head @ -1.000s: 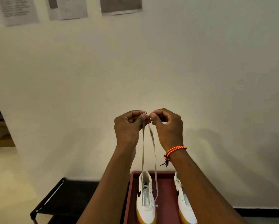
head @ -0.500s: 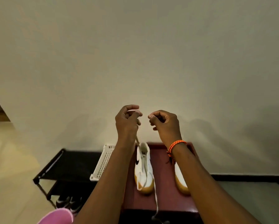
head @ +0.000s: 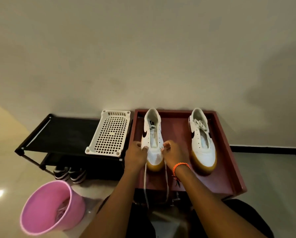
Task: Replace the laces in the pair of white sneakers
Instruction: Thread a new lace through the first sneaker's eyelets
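Both hands have dropped from chest height to the left shoe (head: 153,134), which stands at the tray's (head: 229,152) left side. Left hand (head: 135,156) and right hand (head: 172,152) each pinch the lace (head: 145,182) at the lowest eyelets. Both ends trail over the tray's near edge. Risk: uneven pull leaves unequal ends; a snagged tail drags the shoe.

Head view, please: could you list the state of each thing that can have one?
Left sneaker: upright on tray, eyelets mostly unlaced.
Right sneaker: upright, laced.
Lace: ends trailing toward the person.
Left hand: pinching lace.
Right hand: pinching lace.
Red tray: holds both sneakers.
Pink bin: tilted, holds old laces.
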A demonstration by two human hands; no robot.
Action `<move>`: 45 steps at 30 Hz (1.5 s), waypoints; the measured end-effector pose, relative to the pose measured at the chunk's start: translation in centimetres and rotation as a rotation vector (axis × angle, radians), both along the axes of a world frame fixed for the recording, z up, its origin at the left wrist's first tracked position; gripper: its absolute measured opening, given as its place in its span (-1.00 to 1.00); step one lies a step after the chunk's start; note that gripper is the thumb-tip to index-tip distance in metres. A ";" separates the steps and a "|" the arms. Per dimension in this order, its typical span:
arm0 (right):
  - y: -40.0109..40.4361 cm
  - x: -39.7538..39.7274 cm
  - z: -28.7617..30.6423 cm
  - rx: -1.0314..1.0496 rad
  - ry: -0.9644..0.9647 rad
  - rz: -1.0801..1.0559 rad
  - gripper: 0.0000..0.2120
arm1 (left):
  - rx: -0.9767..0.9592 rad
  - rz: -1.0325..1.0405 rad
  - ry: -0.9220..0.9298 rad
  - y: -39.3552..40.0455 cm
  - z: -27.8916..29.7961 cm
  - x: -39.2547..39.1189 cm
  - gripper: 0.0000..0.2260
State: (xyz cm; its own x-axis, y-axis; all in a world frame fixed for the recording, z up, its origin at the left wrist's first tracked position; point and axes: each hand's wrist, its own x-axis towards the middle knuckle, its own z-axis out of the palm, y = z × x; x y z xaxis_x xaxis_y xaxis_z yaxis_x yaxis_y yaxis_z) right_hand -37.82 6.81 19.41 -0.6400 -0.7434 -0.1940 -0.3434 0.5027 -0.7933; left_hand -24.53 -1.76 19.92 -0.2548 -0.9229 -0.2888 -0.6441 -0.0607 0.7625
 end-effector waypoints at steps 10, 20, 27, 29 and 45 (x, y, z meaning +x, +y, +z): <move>-2.9 -0.1 -2.5 0.217 0.165 -0.089 -0.93 | 0.034 -0.047 -0.101 -1.1 -4.0 -2.3 -0.68; -2.2 -2.4 5.2 0.215 -0.316 -0.021 -0.89 | 0.069 -0.037 0.189 0.1 4.3 -1.1 -0.75; -1.4 -1.5 15.3 -0.151 -0.314 0.005 -0.84 | -0.142 -0.092 0.491 1.1 15.4 -1.2 -0.76; -1.0 -1.1 18.7 -0.277 -0.310 0.018 -0.64 | -0.167 -0.093 0.602 1.6 18.9 -1.3 -0.78; 3.6 1.0 38.7 -0.781 -0.132 -0.006 -0.79 | -0.429 -0.123 0.915 6.0 37.1 -0.4 -0.80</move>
State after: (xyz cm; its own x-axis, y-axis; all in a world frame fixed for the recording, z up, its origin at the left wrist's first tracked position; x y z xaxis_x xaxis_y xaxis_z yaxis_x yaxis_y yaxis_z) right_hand -36.85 10.44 58.16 -0.6526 -0.6925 0.3076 -0.2206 -0.2147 -0.9514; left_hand -24.97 4.24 57.04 -0.3124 -0.8553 0.4133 0.2134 0.3608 0.9079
